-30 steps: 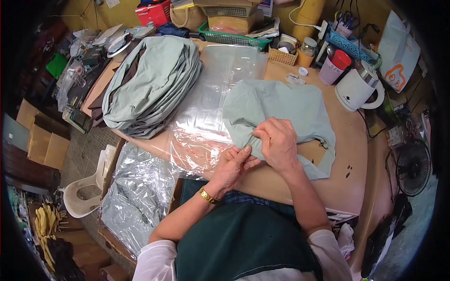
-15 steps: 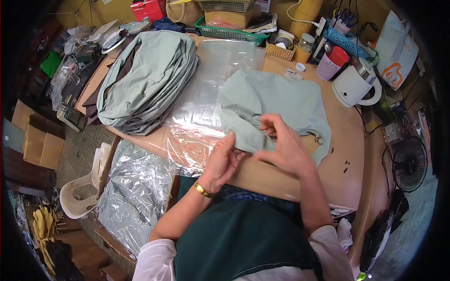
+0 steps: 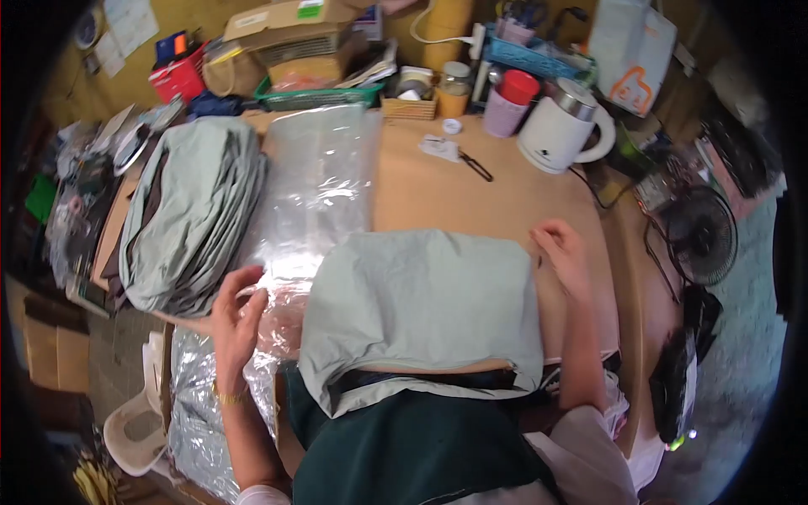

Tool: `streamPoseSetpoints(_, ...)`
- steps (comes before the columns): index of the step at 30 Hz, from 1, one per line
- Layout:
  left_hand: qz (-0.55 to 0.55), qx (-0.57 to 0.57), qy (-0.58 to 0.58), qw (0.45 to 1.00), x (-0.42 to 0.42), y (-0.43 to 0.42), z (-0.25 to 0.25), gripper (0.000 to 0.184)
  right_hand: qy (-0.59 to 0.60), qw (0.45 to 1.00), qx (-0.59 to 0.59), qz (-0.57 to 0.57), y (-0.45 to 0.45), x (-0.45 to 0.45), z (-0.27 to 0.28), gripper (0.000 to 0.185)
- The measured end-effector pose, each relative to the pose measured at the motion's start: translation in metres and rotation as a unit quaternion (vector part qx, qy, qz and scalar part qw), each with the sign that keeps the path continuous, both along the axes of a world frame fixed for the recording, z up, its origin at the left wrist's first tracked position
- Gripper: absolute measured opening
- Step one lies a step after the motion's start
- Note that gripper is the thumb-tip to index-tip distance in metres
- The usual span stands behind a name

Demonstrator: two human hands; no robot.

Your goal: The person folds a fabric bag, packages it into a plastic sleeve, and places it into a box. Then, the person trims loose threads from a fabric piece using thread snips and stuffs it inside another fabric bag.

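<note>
A grey-green cloth piece (image 3: 421, 295), shaped like a bag or cover, lies spread at the table's front edge. Its near side shows a long opening, and its lower rim hangs toward my dark green apron (image 3: 421, 454). My left hand (image 3: 239, 324) is raised just left of the cloth, fingers bent and apart, holding nothing. Beside the cloth's upper right corner is my right hand (image 3: 562, 257), its fingers loosely curled with no cloth visible in them. Whether those fingertips touch the corner is hard to tell.
A pile of similar cloth (image 3: 194, 210) lies at left, beside clear plastic sheets (image 3: 320, 168). Small black-handled snips (image 3: 477, 167) lie near a white kettle (image 3: 555, 126). A plastic-wrapped bundle (image 3: 202, 421) sits low at left; a fan (image 3: 703, 236) stands at right.
The cloth has come nearer my body and is spread flatter, its opening now facing me. My hands have let go of it and moved apart to either side. The snips are now uncovered.
</note>
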State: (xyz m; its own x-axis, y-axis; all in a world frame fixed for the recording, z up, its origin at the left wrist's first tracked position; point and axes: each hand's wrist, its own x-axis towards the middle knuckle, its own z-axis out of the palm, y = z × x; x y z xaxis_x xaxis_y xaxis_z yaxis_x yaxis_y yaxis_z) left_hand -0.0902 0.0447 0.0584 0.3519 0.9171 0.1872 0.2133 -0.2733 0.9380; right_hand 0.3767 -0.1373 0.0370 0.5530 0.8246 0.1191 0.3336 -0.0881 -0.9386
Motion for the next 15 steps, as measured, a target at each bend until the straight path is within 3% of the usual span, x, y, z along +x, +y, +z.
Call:
streamPoseSetpoints(2, -0.079, 0.006, 0.047, 0.996, 0.035, 0.020, -0.011, 0.053, -0.015, 0.999, 0.021, -0.024, 0.014, -0.001, -0.002, 0.015)
streamPoseSetpoints(4, -0.119, -0.013, 0.033, 0.992, 0.067, 0.034, -0.021, 0.062, 0.066, 0.994, 0.079, 0.026, 0.018, -0.011, 0.004, 0.013)
streamPoseSetpoints(7, -0.137, 0.020, 0.048, 0.989, 0.098, 0.043, -0.025, 0.051, 0.121, 0.990, 0.052, 0.058, 0.007, -0.021, 0.002, 0.014)
streamPoseSetpoints(8, -0.150, -0.029, 0.072, 0.986, 0.103, 0.048, -0.029, 0.040, 0.123, 0.990, 0.051, 0.055, 0.003, -0.018, -0.004, 0.014)
streamPoseSetpoints(10, -0.161, -0.079, 0.098, 0.979, 0.107, 0.051, -0.039, 0.030, 0.063, 0.994, -0.079, 0.034, -0.002, -0.009, -0.021, 0.016)
streamPoseSetpoints(11, -0.127, -0.083, 0.049, 0.987, 0.108, 0.051, -0.045, 0.022, 0.066, 0.994, -0.080, 0.036, 0.000, -0.008, -0.030, 0.016)
streamPoseSetpoints(13, -0.068, -0.074, -0.023, 0.995, 0.111, 0.046, -0.048, 0.016, 0.099, 0.994, 0.024, 0.032, 0.007, -0.013, -0.039, 0.015)
streamPoseSetpoints(15, -0.043, -0.036, 0.011, 0.998, 0.106, 0.035, -0.040, 0.014, 0.088, 0.995, 0.031, 0.030, 0.007, -0.028, -0.029, 0.012)
